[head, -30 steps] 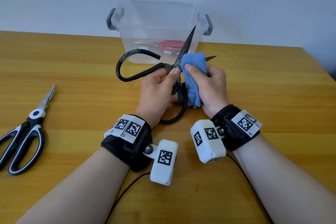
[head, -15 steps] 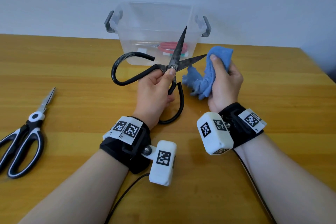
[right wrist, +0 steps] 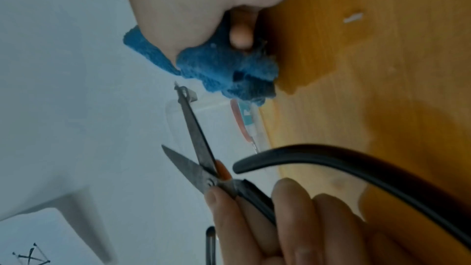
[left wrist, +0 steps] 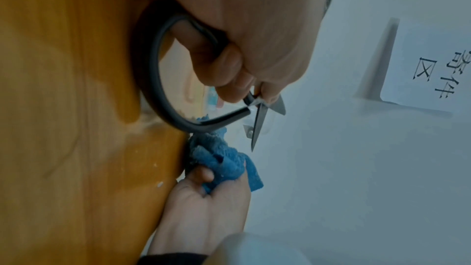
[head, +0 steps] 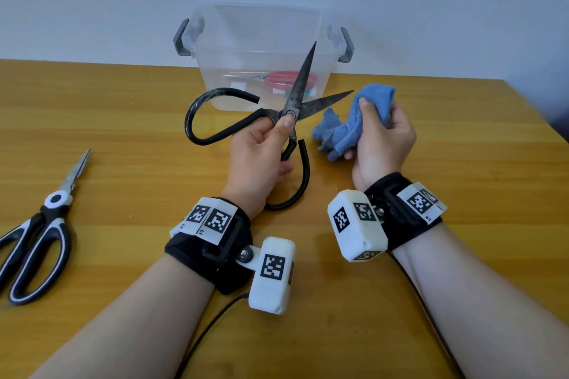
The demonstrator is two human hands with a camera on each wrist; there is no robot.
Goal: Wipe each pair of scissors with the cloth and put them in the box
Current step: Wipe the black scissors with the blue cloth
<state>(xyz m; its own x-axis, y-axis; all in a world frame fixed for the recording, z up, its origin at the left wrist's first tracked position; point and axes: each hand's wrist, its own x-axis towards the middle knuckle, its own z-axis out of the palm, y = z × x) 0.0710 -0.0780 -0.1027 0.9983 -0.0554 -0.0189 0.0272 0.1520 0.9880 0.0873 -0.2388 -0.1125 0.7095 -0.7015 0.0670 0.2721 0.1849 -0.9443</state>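
A white paper sheet (left wrist: 430, 63) is hanging on the wall behind the table, and it is showing large dark Chinese characters. In the left wrist view they are lying sideways; the lower two are reading 件 and 区, while the top one is cut by the edge and I cannot tell it. In the right wrist view only a corner of this sheet is showing, with some strokes too partial to read. White square tags (head: 212, 218) with black block patterns are sitting on the wrist bands, carrying no readable words.
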